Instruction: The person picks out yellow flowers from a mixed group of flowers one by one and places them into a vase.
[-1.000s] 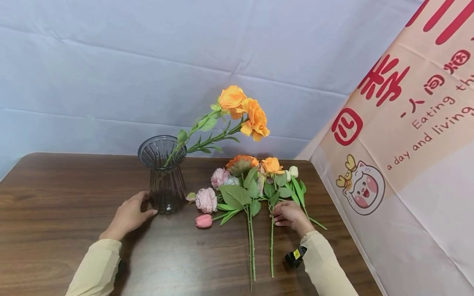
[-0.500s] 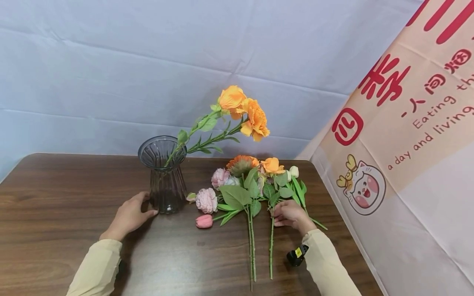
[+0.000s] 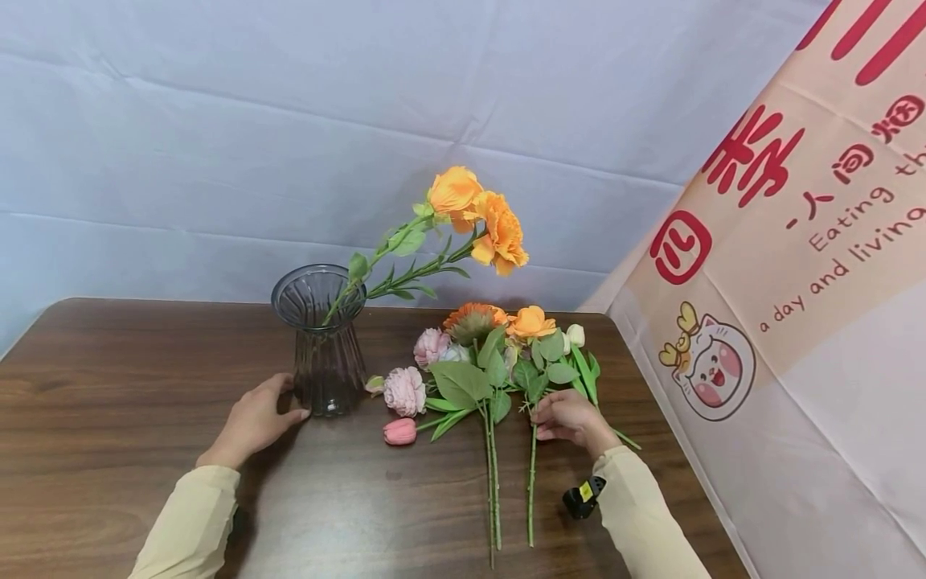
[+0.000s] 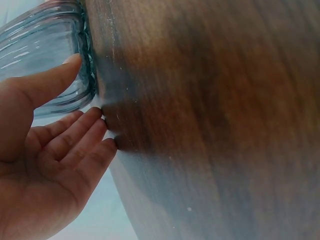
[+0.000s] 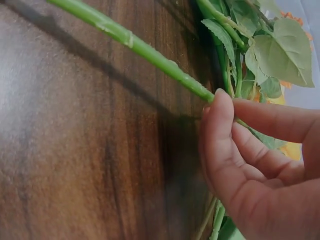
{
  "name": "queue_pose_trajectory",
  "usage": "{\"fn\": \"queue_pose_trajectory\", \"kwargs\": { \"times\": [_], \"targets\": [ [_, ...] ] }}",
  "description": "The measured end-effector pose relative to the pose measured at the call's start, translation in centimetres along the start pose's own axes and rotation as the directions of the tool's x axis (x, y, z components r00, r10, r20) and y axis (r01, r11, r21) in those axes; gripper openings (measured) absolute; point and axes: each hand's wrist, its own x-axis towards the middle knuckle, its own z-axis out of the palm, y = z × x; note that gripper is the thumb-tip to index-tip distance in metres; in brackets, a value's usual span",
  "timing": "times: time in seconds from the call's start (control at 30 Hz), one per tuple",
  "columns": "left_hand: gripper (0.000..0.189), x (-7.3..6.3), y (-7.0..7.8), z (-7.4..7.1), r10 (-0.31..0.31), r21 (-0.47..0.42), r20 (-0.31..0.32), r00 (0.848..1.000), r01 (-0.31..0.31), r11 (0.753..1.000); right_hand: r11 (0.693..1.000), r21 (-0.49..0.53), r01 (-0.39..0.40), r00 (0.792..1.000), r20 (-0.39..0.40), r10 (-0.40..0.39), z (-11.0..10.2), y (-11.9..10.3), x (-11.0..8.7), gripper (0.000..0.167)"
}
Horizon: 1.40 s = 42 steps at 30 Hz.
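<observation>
At the left, a smoked-glass vase [image 3: 327, 378] with a flared rim stands upright and holds two orange flowers [image 3: 454, 189] leaning right. My left hand [image 3: 253, 422] rests on the table beside its base. In the left wrist view, the thumb [image 4: 57, 80] overlaps the vase and the other fingers are fairly straight, tips at the tabletop. With thumb and finger, my right hand [image 3: 567, 420] pinches the green stem [image 5: 160, 62] of an orange rose [image 3: 531, 322]. The rose's head lies among the other flowers, and the stem's lower end points toward me.
Pink carnations [image 3: 404, 392], a pink tulip [image 3: 399, 432], white tulips [image 3: 575, 335] and an orange gerbera-like flower [image 3: 473, 318] lie in a pile. Long stems [image 3: 492, 482] reach toward the front. A white cloth [image 3: 217, 161] hangs behind the table, a printed banner [image 3: 810, 241] at the right.
Almost nothing moves. The right hand and wrist have shifted very slightly to the right, the pinched stem with them; the left hand stays beside the vase.
</observation>
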Motion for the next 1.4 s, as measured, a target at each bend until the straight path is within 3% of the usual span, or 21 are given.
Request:
{"fn": "queue_pose_trajectory", "kwargs": {
  "times": [0.17, 0.37, 0.9, 1.4],
  "targets": [
    [0.056, 0.1, 0.0, 0.0, 0.001, 0.003, -0.001, 1.000, -0.001, 1.000, 1.000, 0.022, -0.001, 1.000, 0.022, 0.001, 0.0, -0.4, -0.2, 0.007],
    [0.056, 0.0, 0.0, 0.0, -0.003, 0.001, 0.006, 1.000, 0.003, 1.000, 0.999, 0.019, -0.036, 0.999, -0.030, 0.036, 0.3, -1.3, -0.5, 0.008],
    [0.056, 0.0, 0.0, 0.1, -0.008, -0.003, 0.002, 1.000, 0.008, 1.000, 0.998, 0.058, -0.016, 0.998, 0.053, 0.013, -0.3, -2.2, -0.9, 0.013],
    [0.058, -0.1, 0.1, 0.0, -0.014, -0.003, 0.009, 1.000, 0.014, 1.000, 0.997, 0.078, 0.007, 0.997, 0.075, -0.013, -1.4, -3.4, -2.0, 0.015]
  ]
}}
